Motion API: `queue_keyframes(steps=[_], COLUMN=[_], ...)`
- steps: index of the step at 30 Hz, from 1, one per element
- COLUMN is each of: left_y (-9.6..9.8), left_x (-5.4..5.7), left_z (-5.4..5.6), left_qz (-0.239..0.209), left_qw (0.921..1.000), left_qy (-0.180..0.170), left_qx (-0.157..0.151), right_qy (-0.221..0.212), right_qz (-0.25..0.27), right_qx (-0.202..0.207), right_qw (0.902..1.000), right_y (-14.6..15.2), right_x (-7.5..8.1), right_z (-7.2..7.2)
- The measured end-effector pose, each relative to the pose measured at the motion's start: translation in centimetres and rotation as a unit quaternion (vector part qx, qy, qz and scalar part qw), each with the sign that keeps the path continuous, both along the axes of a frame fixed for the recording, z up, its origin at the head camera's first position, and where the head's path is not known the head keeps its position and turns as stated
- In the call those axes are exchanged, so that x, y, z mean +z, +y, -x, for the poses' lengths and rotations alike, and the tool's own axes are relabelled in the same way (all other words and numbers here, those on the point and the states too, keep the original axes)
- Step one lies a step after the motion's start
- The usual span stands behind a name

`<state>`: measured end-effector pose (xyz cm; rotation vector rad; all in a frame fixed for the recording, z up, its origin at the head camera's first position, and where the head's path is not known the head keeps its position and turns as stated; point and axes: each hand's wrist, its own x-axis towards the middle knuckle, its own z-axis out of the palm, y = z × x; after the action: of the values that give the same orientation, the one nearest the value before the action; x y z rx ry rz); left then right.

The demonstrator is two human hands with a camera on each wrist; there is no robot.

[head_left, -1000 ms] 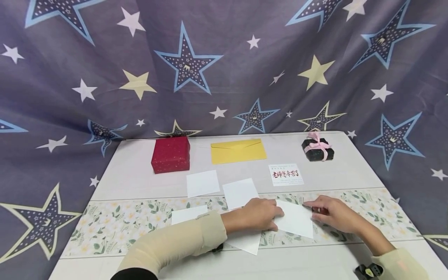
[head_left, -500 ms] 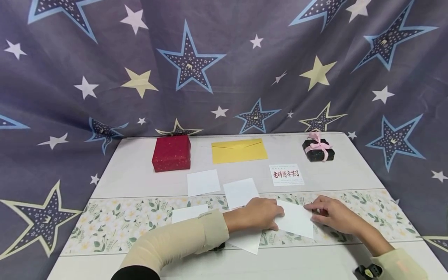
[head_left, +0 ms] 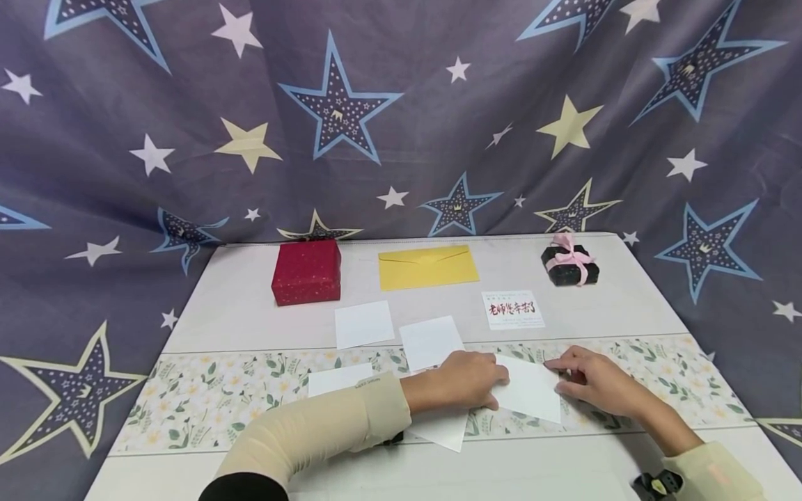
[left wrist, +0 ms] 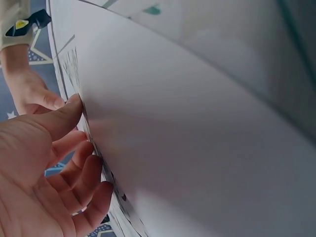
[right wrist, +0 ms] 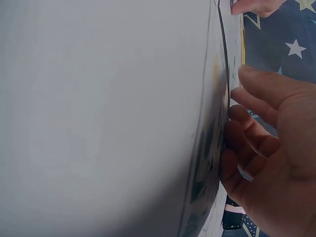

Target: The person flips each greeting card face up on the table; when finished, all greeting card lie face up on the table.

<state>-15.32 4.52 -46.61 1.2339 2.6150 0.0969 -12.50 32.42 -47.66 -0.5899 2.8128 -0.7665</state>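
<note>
A white square card (head_left: 529, 390) lies flat on the floral band of the tabletop, between my two hands. My left hand (head_left: 462, 379) is at its left edge, with the thumb and fingertips spread along that side. At the card's upper right edge my right hand (head_left: 598, 381) has its index fingertip and thumb, held apart from each other. In the right wrist view, the right fingers (right wrist: 242, 143) rest loosely bent down at the table surface. The left wrist view shows the left thumb (left wrist: 66, 116) and fingertips low at the surface as well. Neither palm encloses anything.
More white cards lie around: one (head_left: 363, 325) upper left, one (head_left: 431, 342) beyond my left hand, one (head_left: 338, 379) and one (head_left: 447, 431) partly under the left forearm. Behind are a red box (head_left: 307, 273), yellow envelope (head_left: 429, 268), printed card (head_left: 514, 310) and black ribboned box (head_left: 570, 263).
Only the head view shifts very slightly. Both hands and the card between them stay in the same place.
</note>
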Motion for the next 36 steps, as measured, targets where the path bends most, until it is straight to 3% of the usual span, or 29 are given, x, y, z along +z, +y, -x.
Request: queue_keyframes(steps=[9,17,30,36], left_y=[0.01,0.01,-0.02,-0.03], left_x=[0.06,0.06,0.87,0.69], left_z=[0.04,-0.01,0.29,0.53], left_qz=[-0.001,0.0,0.021,0.015], left_qw=[1.0,1.0,0.9997,0.9997], left_qy=[-0.002,0.001,0.008,0.012], left_qx=[0.005,0.002,-0.009,-0.015], right_qy=[-0.031,-0.038,-0.011,0.018], right_qz=[0.033,0.055,0.003,-0.016], right_qx=[-0.049,-0.05,-0.037,-0.017], right_qw=[0.9978,0.9965,0.9993,0.9996], right_y=[-0.38,-0.91,-0.44,-0.41], right_x=[-0.44,-0.56,-0.03,0.35], right_z=[0.37,0.58,0.17,-0.23])
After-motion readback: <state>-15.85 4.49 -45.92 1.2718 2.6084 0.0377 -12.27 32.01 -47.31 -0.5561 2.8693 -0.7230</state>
